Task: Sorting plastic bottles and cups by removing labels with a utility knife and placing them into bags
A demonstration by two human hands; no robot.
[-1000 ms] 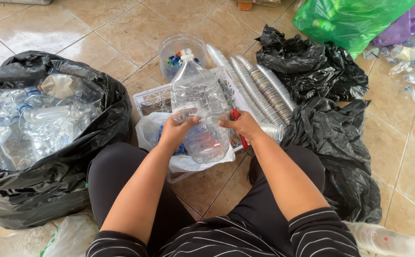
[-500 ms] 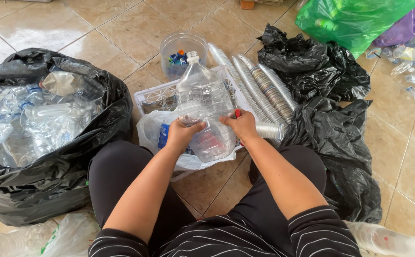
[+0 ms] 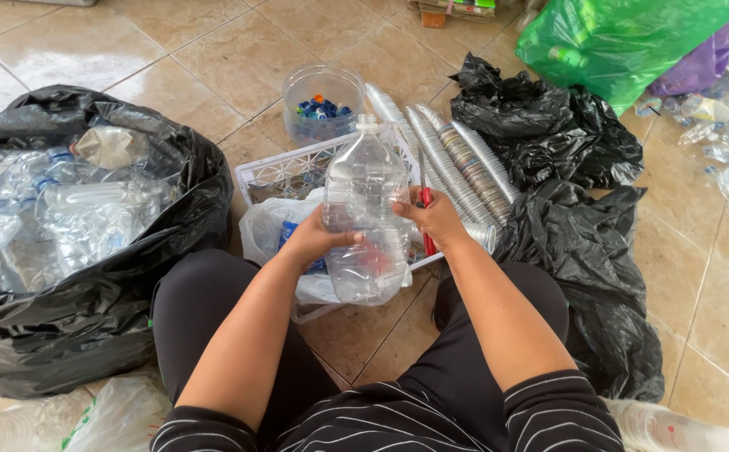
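A clear bottle is held upright between both hands above a white crate. The left hand is closed on its side at 9 o'clock; the right hand is pressed to it at 3 o'clock, with a red-handled tool also gripped. A tub of caps sits at 12 o'clock, a black bag of bottles at 9.

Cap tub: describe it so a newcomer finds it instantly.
Start at the white plastic crate on the tiled floor, in front of the hands. Just beyond its far edge stands a round clear tub beside rows of stacked clear cups. It alone holds loose bottle caps, mostly blue.
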